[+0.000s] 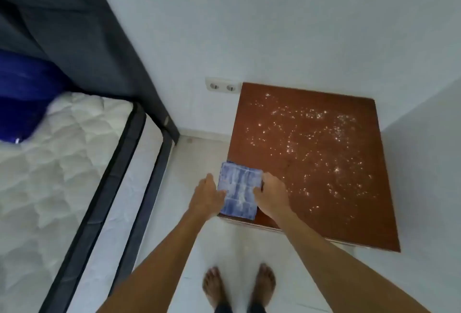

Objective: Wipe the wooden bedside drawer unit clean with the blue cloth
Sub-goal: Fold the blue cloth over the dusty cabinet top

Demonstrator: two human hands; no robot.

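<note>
White walls stand behind the wooden bedside drawer unit (311,163). Its brown top is dotted with lots of small white specks (299,135). The blue cloth (239,191) is folded flat and has pale streaks. It sits between the fingers, over the unit's near corner. The left hand (207,198) and right hand (272,195) each grip one side, with fingers curled round its edges.

The wooden bedside drawer unit (311,163) stands in the wall corner, its reddish-brown top strewn with pale specks, perhaps dust, and the blue cloth (239,191), folded into a white-streaked rectangle, is held over its near left corner between the left hand (208,196) and right hand (272,196).
</note>
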